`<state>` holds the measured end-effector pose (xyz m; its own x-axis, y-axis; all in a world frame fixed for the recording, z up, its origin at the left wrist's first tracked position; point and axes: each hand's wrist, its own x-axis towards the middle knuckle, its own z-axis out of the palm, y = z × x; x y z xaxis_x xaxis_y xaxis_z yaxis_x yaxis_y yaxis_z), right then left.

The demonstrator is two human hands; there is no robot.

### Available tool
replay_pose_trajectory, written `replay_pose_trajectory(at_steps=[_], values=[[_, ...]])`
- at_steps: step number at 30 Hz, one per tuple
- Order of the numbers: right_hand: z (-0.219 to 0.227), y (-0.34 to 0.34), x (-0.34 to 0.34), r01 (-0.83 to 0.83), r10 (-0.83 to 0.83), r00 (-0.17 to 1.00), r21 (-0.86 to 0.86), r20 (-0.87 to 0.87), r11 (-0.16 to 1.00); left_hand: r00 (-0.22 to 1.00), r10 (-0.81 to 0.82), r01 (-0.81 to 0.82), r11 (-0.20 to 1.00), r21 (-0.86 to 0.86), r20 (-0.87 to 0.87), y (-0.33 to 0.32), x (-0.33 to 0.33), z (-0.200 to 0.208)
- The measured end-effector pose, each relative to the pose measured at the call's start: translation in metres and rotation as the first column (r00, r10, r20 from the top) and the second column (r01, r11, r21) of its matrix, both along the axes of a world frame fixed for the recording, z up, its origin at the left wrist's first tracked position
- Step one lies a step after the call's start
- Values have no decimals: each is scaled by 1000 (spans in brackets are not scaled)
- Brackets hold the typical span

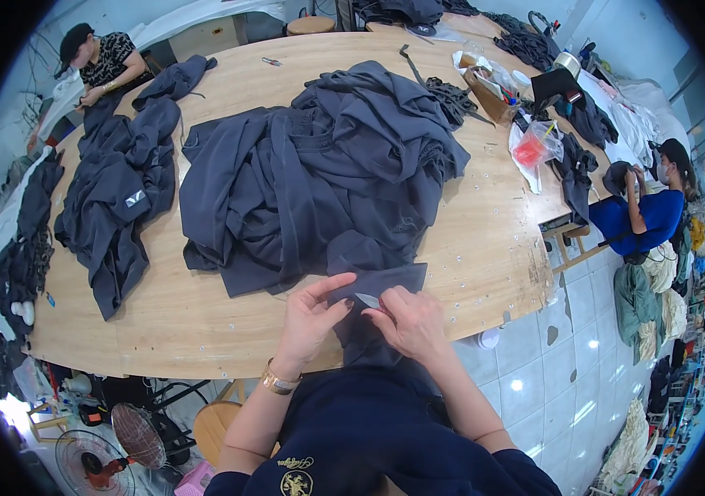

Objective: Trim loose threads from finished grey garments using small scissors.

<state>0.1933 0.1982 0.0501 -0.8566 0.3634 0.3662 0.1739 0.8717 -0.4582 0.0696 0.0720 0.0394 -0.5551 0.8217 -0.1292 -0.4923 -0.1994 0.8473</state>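
At the table's near edge, my left hand [309, 318] holds a fold of a dark grey garment [377, 279], its thumb and forefinger on the cloth. My right hand [414, 322] is closed around small thread snips [367, 300]. The silver blades point left, toward my left thumb, right over the fabric. Most of the snips' handle is hidden in my palm. Part of the garment hangs over the edge against my dark shirt. Just beyond my hands lies a big heap of dark grey garments [319, 165].
More dark garments [121, 190] lie on the wooden table [485, 248] at left. A small tool [271, 61] rests at the far side. A plastic cup with red drink [534, 147] stands at right. One person [108, 66] sits far left, another [642, 207] at right. Fans [96, 467] stand lower left.
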Motion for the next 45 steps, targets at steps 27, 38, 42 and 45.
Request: replay_pose_trajectory(at_steps=[27,38,42,45], values=[[-146,54,25,444,-452,882,-567,137,694,499,8,-583,743,-329,-867,-55,-43,-8],[-13,70,29,-138,-549,787,-947,-283,290,827,14,-287,871,-400,-563,-61,-60,-26],[-33,84,30,-164,-558,793,-968,-244,190,684,-12,-564,625,-540,-729,-79,-72,-6],[-38,69,19,-144,-540,826,-987,-159,70,260,-139,-751,593,-291,-955,-59,-55,2]])
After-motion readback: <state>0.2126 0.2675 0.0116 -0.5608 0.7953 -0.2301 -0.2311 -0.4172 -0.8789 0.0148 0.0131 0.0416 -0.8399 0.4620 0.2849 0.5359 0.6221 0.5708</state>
